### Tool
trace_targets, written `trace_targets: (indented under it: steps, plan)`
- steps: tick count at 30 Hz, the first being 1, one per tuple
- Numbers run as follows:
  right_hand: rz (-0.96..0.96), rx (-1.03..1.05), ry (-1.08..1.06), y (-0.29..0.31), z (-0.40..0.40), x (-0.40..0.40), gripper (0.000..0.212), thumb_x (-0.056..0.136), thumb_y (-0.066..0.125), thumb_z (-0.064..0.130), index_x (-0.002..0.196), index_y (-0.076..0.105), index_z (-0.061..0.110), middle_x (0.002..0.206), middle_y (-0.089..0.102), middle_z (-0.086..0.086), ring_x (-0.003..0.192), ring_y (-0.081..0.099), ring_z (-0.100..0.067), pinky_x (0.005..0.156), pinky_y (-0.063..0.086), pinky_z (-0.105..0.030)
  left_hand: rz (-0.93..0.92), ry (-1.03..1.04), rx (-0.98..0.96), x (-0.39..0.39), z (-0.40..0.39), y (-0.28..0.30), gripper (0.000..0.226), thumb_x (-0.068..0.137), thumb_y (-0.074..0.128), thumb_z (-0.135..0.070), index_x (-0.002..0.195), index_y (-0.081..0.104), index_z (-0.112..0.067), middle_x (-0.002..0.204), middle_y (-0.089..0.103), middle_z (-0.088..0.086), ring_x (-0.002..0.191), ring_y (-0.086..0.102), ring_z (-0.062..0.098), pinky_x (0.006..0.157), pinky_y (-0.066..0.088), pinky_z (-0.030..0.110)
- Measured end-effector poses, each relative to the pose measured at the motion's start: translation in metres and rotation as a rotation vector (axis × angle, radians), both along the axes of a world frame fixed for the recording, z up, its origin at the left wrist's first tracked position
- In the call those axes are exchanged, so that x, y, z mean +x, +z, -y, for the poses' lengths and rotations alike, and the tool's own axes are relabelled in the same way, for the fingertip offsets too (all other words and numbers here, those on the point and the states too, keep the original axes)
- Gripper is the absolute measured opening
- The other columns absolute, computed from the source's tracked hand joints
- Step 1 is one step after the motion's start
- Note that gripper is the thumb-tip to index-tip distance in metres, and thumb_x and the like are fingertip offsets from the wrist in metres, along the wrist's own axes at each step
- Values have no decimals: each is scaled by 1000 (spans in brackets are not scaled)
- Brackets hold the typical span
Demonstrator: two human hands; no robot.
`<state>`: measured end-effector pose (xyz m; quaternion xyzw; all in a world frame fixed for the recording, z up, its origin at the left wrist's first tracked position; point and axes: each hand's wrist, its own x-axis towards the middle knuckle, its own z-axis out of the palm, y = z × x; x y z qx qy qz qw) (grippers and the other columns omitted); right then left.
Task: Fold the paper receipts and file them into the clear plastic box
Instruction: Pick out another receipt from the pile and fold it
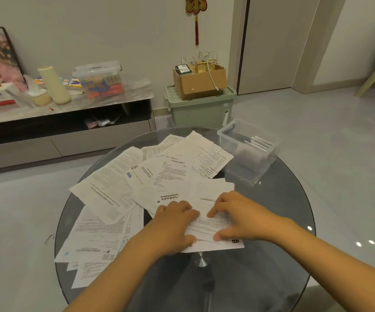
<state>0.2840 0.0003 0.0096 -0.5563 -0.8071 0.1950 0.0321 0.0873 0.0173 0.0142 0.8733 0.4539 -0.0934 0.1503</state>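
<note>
Several printed paper receipts (137, 183) lie spread over a round dark glass table (272, 255). Near the front edge one receipt (213, 230) is partly folded. My left hand (173, 224) presses its left side flat with the fingers, thumb along the lower edge. My right hand (238, 216) presses on its right side, index finger pointing at the fold line, thumb on the lower part. The clear plastic box (248, 152) stands at the table's far right, open, with a few folded papers standing inside.
A green storage bin (201, 109) with a cardboard box (201, 81) on top stands by the wall beyond the table. A low cabinet (64, 122) on the left carries a lidded plastic container (99, 78), a cream bottle and clutter. Grey floor surrounds the table.
</note>
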Motion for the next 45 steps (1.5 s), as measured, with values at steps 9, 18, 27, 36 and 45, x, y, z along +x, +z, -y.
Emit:
trace_targets:
  steps: [9, 18, 27, 36, 45]
  plan:
    - [65, 54, 59, -1, 3, -6, 52, 78, 66, 49, 127, 48, 41, 130, 41, 9, 120, 34, -12, 96, 32, -23, 14, -37, 22, -1, -1, 5, 60, 88, 55, -47, 142, 33, -33, 139, 35, -10, 125, 31, 15, 104, 26, 30]
    - [86, 96, 91, 0, 0, -4, 39, 83, 59, 45, 121, 55, 38, 129, 48, 13, 116, 43, -10, 95, 39, -25, 91, 6, 9, -5, -5, 0, 43, 88, 55, -46, 130, 48, -40, 132, 40, -11, 121, 31, 17, 100, 28, 28]
    - [75, 98, 34, -6, 0, -9, 35, 80, 65, 47, 113, 59, 36, 124, 46, 10, 115, 37, -12, 93, 32, -23, 153, -48, -38, -4, -10, -10, 63, 77, 69, -48, 133, 43, -37, 137, 35, -15, 123, 36, 10, 102, 35, 27]
    - [-132, -6, -32, -6, -8, -3, 18, 86, 62, 38, 95, 70, 24, 107, 59, 10, 102, 48, -7, 86, 41, -21, 273, -25, -65, -7, -12, -2, 23, 91, 52, -39, 105, 68, -29, 121, 54, -14, 110, 49, 6, 92, 41, 23]
    - [-412, -243, -120, 10, -10, 9, 45, 80, 61, 53, 92, 68, 10, 90, 70, 4, 74, 64, -11, 69, 52, -28, 582, 235, -131, -5, -17, -1, 27, 95, 48, -33, 70, 51, -24, 66, 52, -11, 61, 46, 5, 58, 35, 21]
